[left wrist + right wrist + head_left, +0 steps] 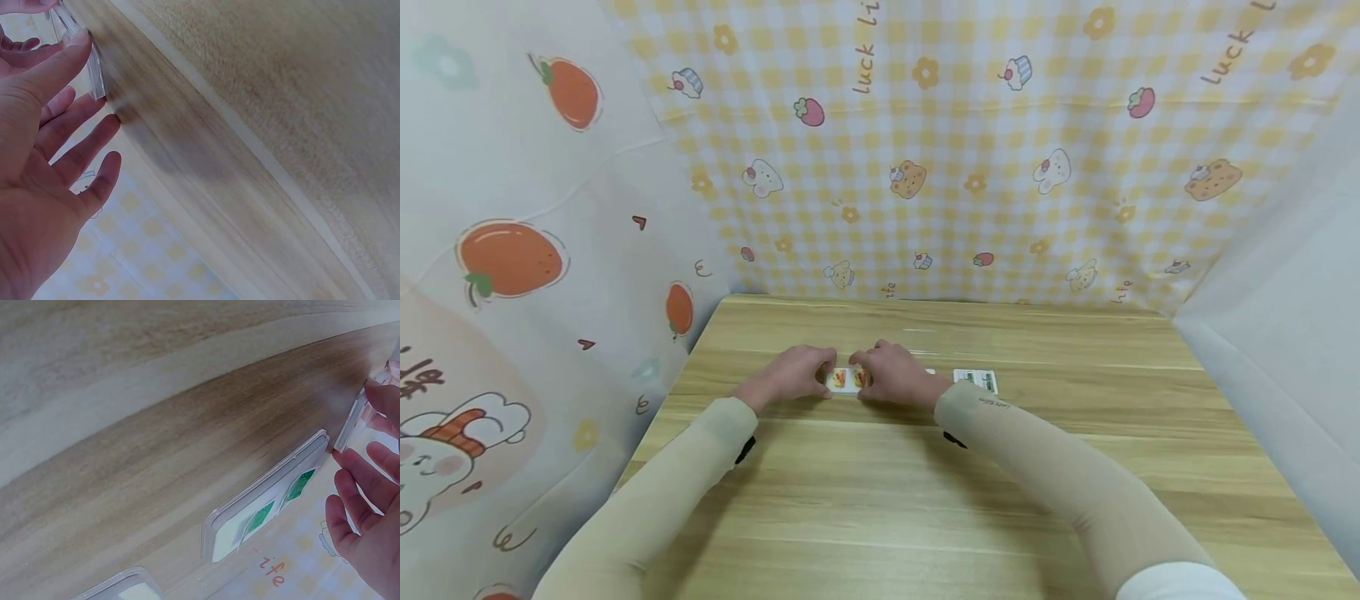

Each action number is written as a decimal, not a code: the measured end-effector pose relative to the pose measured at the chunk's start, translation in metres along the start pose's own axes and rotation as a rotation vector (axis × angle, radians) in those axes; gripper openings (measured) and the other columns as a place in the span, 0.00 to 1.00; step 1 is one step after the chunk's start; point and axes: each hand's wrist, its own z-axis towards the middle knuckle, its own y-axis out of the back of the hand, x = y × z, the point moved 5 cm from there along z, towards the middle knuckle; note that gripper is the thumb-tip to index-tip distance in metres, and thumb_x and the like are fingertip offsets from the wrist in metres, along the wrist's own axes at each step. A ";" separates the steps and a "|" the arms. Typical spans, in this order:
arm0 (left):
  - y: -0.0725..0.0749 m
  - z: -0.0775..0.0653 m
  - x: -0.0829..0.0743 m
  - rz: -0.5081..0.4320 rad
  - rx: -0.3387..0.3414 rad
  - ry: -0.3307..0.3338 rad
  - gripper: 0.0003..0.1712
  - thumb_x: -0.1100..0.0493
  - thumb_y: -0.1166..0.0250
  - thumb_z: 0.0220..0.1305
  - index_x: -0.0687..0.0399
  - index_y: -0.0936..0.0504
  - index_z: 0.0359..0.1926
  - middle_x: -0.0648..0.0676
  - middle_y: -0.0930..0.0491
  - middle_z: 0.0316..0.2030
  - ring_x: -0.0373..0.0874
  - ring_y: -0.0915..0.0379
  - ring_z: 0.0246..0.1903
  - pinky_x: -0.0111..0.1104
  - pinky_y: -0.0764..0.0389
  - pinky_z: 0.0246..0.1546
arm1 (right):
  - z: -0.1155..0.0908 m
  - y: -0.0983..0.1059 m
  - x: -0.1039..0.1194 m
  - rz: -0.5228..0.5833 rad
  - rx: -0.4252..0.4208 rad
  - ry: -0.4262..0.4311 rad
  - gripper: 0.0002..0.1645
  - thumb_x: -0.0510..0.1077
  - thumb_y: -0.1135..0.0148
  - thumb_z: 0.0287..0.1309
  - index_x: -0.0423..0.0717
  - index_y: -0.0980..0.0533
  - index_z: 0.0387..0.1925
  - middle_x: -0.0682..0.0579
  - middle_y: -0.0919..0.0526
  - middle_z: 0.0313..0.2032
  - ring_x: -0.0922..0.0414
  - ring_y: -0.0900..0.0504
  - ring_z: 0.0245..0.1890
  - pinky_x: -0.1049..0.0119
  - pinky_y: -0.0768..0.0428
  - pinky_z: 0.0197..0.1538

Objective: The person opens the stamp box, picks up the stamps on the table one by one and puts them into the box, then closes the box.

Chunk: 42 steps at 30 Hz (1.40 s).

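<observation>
A small flat white pack with two orange pictures (pixel 848 380) lies on the table between my hands. At its left end, my left hand (pixel 799 372) pinches it between thumb and fingers. My right hand (pixel 891 372) grips the other end the same way and covers part of it. In the left wrist view the left thumb lies on the pack's clear edge (pixel 97 75), the lower fingers spread. The right wrist view has the right hand (pixel 375 494) holding the clear edge (pixel 351 422), most of the pack cut off by the frame.
Just right of the right hand lies another clear-edged pack with green pictures (pixel 269 509), mostly hidden in the head view. Farther right is a similar pack with green pictures (pixel 976 381). The wooden table (pixel 865 492) meets a checked curtain (pixel 955 225) at the back.
</observation>
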 end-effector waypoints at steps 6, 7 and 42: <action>-0.001 -0.002 -0.001 0.004 0.011 0.014 0.20 0.52 0.21 0.54 0.49 0.23 0.40 0.48 0.20 0.34 0.42 0.30 0.30 0.37 0.27 0.34 | -0.001 -0.002 0.000 -0.004 0.013 -0.003 0.36 0.61 0.27 0.56 0.54 0.24 0.63 0.57 0.15 0.48 0.55 0.26 0.47 0.59 0.24 0.47; -0.001 -0.002 -0.001 0.001 0.009 0.015 0.20 0.52 0.21 0.54 0.49 0.23 0.40 0.48 0.20 0.34 0.42 0.30 0.30 0.37 0.27 0.34 | -0.001 -0.002 0.000 -0.007 0.013 -0.005 0.35 0.61 0.27 0.56 0.54 0.24 0.63 0.57 0.15 0.48 0.55 0.26 0.48 0.59 0.23 0.47; 0.007 0.000 -0.007 -0.052 0.040 0.023 0.34 0.48 0.24 0.58 0.53 0.27 0.60 0.54 0.18 0.47 0.46 0.23 0.40 0.43 0.23 0.43 | -0.009 0.006 0.006 -0.011 -0.042 -0.023 0.30 0.59 0.26 0.56 0.52 0.19 0.57 0.55 0.14 0.50 0.52 0.23 0.49 0.56 0.21 0.48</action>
